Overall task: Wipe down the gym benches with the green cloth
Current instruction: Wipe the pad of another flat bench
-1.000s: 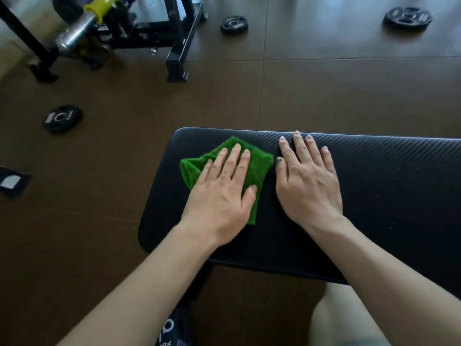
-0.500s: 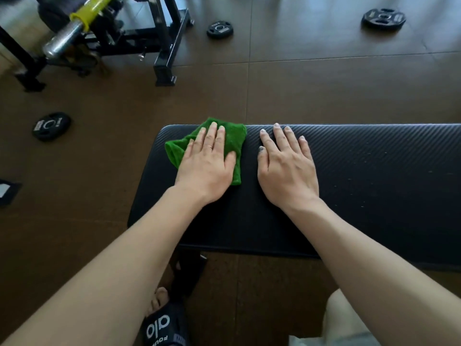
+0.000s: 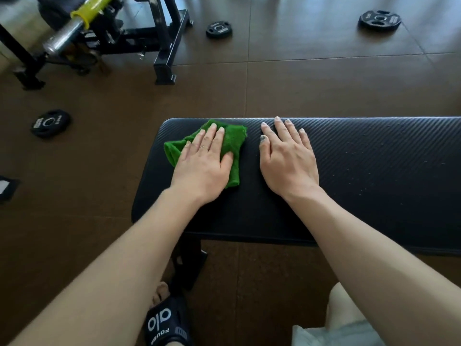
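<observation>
A black padded gym bench (image 3: 361,191) runs from the middle of the view to the right edge. A crumpled green cloth (image 3: 233,143) lies at its far left corner. My left hand (image 3: 203,166) presses flat on the cloth with straight fingers. My right hand (image 3: 287,158) lies flat on the bare pad just right of the cloth, its fingertips at the far edge. Pale specks dot the pad to the right of my right hand.
Brown rubber floor tiles surround the bench. A black rack (image 3: 164,46) with a steel bar and yellow sleeve (image 3: 92,8) stands far left. Weight plates lie on the floor at left (image 3: 50,123), far centre (image 3: 219,29) and far right (image 3: 379,20). My sandalled foot (image 3: 164,320) is below.
My left hand has pushed the cloth away from me, from mid-pad to the bench's far left corner. My right hand stayed flat beside it. The camera view shifted.
</observation>
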`<state>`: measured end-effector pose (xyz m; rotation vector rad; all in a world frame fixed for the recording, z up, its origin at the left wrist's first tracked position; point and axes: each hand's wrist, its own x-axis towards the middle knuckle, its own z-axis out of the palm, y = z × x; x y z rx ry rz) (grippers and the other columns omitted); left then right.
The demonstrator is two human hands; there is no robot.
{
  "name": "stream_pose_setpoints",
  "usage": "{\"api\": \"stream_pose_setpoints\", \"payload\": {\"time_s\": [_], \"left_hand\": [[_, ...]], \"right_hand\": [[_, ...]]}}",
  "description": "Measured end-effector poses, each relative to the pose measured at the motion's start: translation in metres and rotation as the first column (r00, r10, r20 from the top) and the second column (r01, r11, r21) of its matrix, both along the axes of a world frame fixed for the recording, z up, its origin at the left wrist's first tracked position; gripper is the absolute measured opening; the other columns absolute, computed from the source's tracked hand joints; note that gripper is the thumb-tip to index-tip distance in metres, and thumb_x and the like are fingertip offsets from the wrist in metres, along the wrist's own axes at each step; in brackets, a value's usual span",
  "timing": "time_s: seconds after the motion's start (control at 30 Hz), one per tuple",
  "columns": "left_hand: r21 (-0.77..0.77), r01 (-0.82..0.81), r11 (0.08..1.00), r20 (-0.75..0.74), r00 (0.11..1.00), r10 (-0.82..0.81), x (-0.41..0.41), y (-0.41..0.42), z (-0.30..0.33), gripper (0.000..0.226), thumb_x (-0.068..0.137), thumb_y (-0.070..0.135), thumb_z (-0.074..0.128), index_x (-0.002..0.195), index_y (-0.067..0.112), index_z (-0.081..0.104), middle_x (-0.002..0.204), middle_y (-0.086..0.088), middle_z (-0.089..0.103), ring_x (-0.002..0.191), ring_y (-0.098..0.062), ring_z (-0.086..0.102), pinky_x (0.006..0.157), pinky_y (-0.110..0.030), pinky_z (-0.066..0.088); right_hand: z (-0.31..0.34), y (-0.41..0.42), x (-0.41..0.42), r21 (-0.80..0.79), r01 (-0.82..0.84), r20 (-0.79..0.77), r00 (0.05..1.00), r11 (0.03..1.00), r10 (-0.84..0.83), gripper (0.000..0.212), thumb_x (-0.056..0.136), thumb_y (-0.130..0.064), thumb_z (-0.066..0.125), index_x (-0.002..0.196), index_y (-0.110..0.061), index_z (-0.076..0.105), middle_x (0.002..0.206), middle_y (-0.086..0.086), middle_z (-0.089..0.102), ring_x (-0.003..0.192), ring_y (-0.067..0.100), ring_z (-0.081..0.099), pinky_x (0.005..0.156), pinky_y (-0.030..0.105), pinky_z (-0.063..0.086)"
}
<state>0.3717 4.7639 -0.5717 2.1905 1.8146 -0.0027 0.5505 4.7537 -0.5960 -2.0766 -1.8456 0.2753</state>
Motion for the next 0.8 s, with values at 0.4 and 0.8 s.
{"api": "stream_pose_setpoints", "payload": {"time_s": [0.4,0.8], "left_hand": [[0.045,-0.079,0.996,-0.046,0.996,0.081,-0.032,0.031,-0.005,0.063,0.108,0.049,0.024,0.165,0.028,0.005,0.172,0.010,-0.003,0.158,-0.012,-0.004,0.128,-0.038,-0.001],[0.057,-0.179,0.982,-0.025,0.983,0.180,-0.036,-0.086,-0.001,0.065,0.106,0.054,0.018,0.164,0.031,-0.003,0.171,0.012,-0.008,0.157,-0.012,-0.010,0.128,-0.039,-0.004]], "right_hand": [[-0.002,0.001,-0.003,-0.021,0.018,0.041,0.999,1.000,-0.017,0.056,0.110,-0.042,0.016,0.163,-0.030,0.026,0.173,-0.001,0.016,0.160,0.014,0.006,0.130,0.038,-0.001],[-0.003,0.001,-0.004,-0.013,0.015,0.048,0.999,1.000,-0.014,0.056,0.110,-0.042,0.015,0.163,-0.029,0.027,0.172,-0.001,0.016,0.160,0.014,0.006,0.130,0.038,-0.001]]}}
